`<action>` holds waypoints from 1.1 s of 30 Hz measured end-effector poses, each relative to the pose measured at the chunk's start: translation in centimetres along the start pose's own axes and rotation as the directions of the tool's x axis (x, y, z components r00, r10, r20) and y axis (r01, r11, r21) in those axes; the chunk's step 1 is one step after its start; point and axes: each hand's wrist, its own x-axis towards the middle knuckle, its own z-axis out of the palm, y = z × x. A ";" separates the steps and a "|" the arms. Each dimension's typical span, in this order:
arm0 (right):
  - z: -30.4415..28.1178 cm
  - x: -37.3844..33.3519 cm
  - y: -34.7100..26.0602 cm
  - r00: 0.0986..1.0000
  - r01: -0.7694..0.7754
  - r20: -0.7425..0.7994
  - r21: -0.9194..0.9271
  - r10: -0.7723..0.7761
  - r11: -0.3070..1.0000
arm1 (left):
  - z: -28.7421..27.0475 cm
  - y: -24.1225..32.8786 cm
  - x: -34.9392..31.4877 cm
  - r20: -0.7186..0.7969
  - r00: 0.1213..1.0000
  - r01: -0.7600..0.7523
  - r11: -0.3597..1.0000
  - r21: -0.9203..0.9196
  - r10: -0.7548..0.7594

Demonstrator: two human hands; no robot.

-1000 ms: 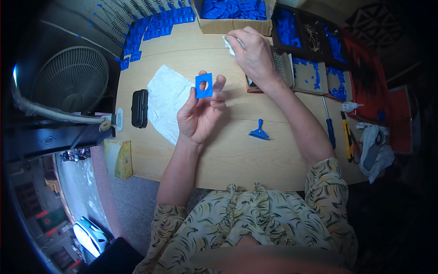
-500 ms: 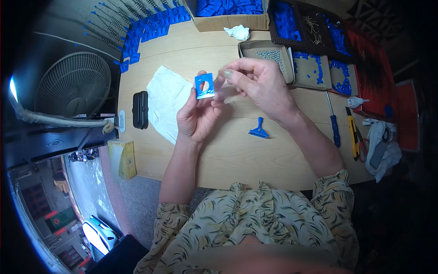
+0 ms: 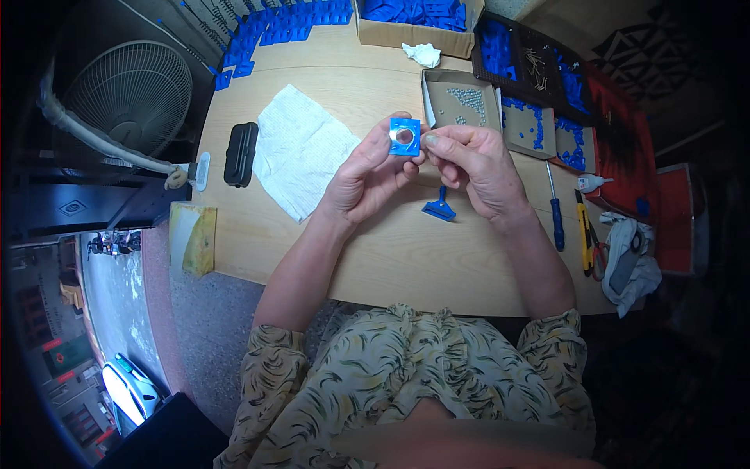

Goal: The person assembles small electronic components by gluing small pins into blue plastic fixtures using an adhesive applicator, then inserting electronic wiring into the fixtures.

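My left hand (image 3: 361, 170) holds a small square blue plastic plate (image 3: 405, 149) with a round hole, its face turned up and shiny. The fingers and thumb grip it from its left side and from behind. Close by its right edge, the thumb and fingers of my right hand (image 3: 491, 170) are pinched together. Whatever is between them is too small to make out. On the table just below the hands lies a blue T-shaped plastic piece (image 3: 440, 208) with a short stem.
White paper towel (image 3: 301, 148) and a black case (image 3: 241, 155) lie at left, near a fan (image 3: 129, 102). Cardboard trays (image 3: 449, 80) of metal balls and blue parts stand at back right. A screwdriver (image 3: 557, 223), yellow cutter (image 3: 584, 234) and scissors (image 3: 599, 262) lie at right.
My left hand has carried the blue plate to the right. My right hand has come lower, beside the plate's edge. The whole view has also shifted a little.
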 end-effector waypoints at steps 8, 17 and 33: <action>0.5 -0.8 -0.1 0.999 -0.035 -0.005 0.075 0.035 0.997 | 0.6 -0.3 -0.4 0.036 0.999 0.001 0.998 0.061 -0.004; 0.3 -0.7 -0.1 0.997 -0.081 -0.005 0.161 0.083 0.984 | 0.8 -0.3 -0.5 0.016 1.000 0.009 0.993 0.120 -0.011; -1.7 -2.0 -0.5 0.986 -0.109 -0.126 0.004 0.108 0.994 | 3.1 0.9 -0.3 0.206 0.946 -0.256 0.187 0.948 0.251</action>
